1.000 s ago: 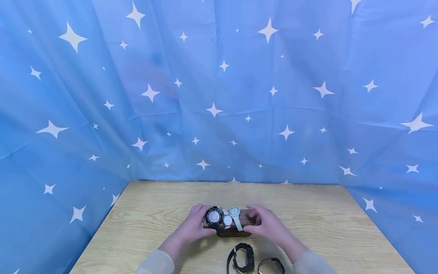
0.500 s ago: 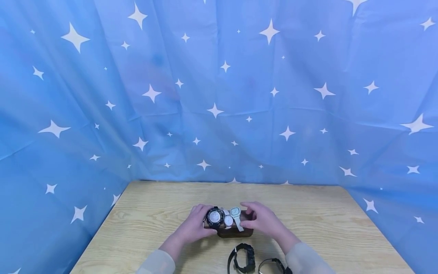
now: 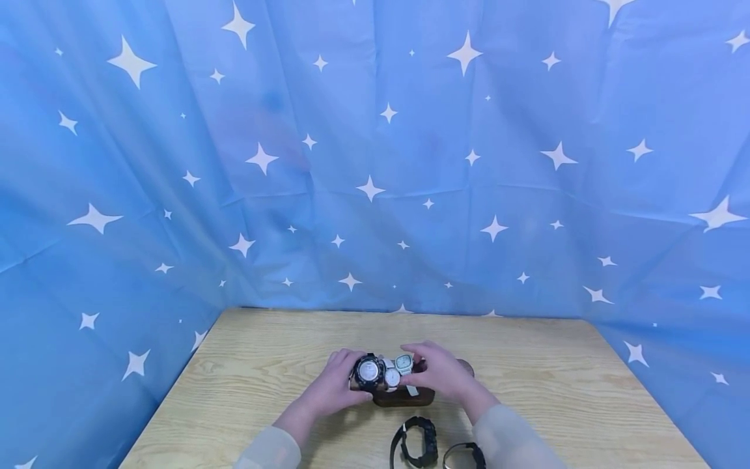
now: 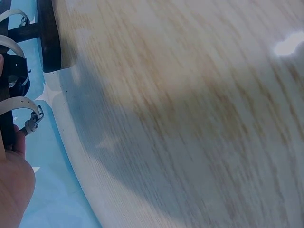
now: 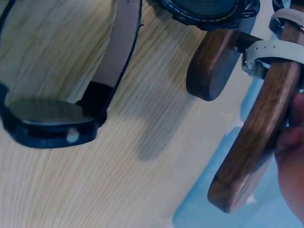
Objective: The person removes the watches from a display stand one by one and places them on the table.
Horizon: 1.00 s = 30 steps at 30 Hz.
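Observation:
A dark wooden watch stand (image 3: 404, 398) carries a black digital watch (image 3: 369, 371), a white watch (image 3: 392, 377) and a mint-green square watch (image 3: 404, 362) along its bar. My left hand (image 3: 331, 384) grips the bar's left end beside the black watch, thumb in front and fingers behind. My right hand (image 3: 439, 372) holds the mint-green watch, thumb across its strap and index finger at the far side. Right of that hand the bar's end (image 3: 467, 367) sticks out. In the right wrist view, pale straps wrap the wooden bar (image 5: 256, 137) above its base (image 5: 209, 71).
Near the front of the wooden table (image 3: 263, 345) lie a black chunky watch (image 3: 426, 441) and a smaller dark watch (image 3: 477, 456), close to my right sleeve (image 3: 510, 436). A blue star-patterned curtain (image 3: 375, 156) hangs behind and along the sides.
My right hand has slid left along the bar from its right part to the mint-green watch, uncovering the bar's right end. My left hand stays in place.

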{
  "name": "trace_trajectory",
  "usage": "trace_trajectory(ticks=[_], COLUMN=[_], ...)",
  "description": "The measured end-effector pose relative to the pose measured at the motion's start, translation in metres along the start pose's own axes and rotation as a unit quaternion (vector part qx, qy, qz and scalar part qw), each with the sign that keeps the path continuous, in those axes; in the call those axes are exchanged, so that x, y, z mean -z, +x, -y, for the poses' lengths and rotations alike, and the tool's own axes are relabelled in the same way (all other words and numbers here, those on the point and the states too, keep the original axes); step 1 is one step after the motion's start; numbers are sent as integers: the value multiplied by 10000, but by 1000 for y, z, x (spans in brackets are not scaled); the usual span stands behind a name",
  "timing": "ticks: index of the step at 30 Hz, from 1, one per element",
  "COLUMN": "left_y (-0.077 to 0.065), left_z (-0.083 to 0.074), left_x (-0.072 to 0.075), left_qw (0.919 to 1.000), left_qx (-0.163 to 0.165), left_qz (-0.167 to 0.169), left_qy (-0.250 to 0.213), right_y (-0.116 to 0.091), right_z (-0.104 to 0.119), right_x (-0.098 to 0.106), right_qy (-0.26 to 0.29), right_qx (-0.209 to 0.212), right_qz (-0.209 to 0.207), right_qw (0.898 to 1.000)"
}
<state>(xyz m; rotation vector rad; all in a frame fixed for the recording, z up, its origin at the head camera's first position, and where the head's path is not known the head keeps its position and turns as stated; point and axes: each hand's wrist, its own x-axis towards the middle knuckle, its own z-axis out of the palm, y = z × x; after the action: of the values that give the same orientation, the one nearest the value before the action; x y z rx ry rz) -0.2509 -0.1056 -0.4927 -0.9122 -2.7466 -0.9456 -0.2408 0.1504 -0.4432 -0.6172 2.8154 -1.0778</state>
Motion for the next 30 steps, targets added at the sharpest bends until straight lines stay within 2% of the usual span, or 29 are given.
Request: trace_trajectory(ticks=[20, 30], left_y=[2, 1], left_z=[-1, 1], left_x=[-3, -2], left_qw=[10000, 9999], left_qx=[63, 143], left_qz=[26, 81], left_qy=[-26, 18], right_y=[4, -2], right_z=[-2, -9], right_x=[1, 4], right_qy=[-241, 40], right_qx=[-149, -324], right_qz=[155, 153], right_qw=[9995, 9994])
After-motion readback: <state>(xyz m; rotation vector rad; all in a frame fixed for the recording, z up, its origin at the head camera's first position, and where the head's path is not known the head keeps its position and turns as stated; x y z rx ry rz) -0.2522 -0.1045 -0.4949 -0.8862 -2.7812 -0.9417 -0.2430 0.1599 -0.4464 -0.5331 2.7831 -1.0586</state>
